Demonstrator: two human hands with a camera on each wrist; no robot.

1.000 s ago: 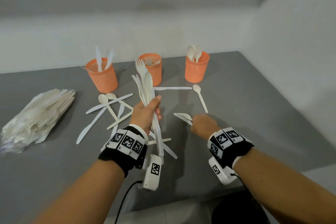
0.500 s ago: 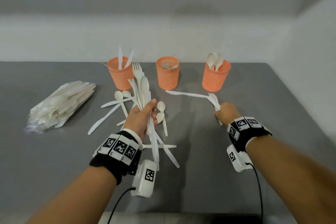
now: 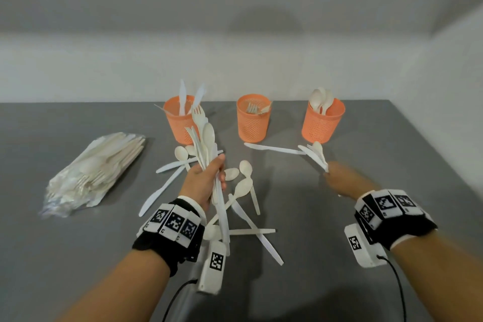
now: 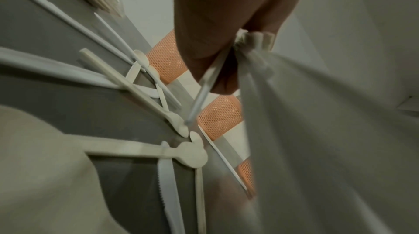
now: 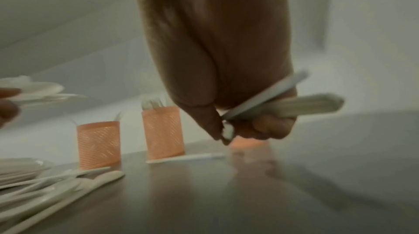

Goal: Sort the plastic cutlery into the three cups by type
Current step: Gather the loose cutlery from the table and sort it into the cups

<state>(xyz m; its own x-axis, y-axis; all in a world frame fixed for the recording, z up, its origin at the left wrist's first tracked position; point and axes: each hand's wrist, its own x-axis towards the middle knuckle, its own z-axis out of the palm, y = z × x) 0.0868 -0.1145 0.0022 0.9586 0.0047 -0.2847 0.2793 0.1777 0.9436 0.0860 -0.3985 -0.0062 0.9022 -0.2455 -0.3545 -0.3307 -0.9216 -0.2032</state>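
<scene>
Three orange mesh cups stand at the back of the grey table: the left cup holds knives, the middle cup forks, the right cup spoons. My left hand grips a mixed bundle of white cutlery upright over the loose pile. In front of the right cup, my right hand grips a few pieces of cutlery, a spoon bowl among them, pointing at that cup. Their handles show below the fingers in the right wrist view. Loose spoons and knives lie between my hands.
A clear plastic bag of more cutlery lies at the left. A single knife lies in front of the middle and right cups. Walls close the table at the back and right.
My right hand picked up pieces from the table centre and carried them right and back, towards the right cup. The left hand kept its bundle in place.
</scene>
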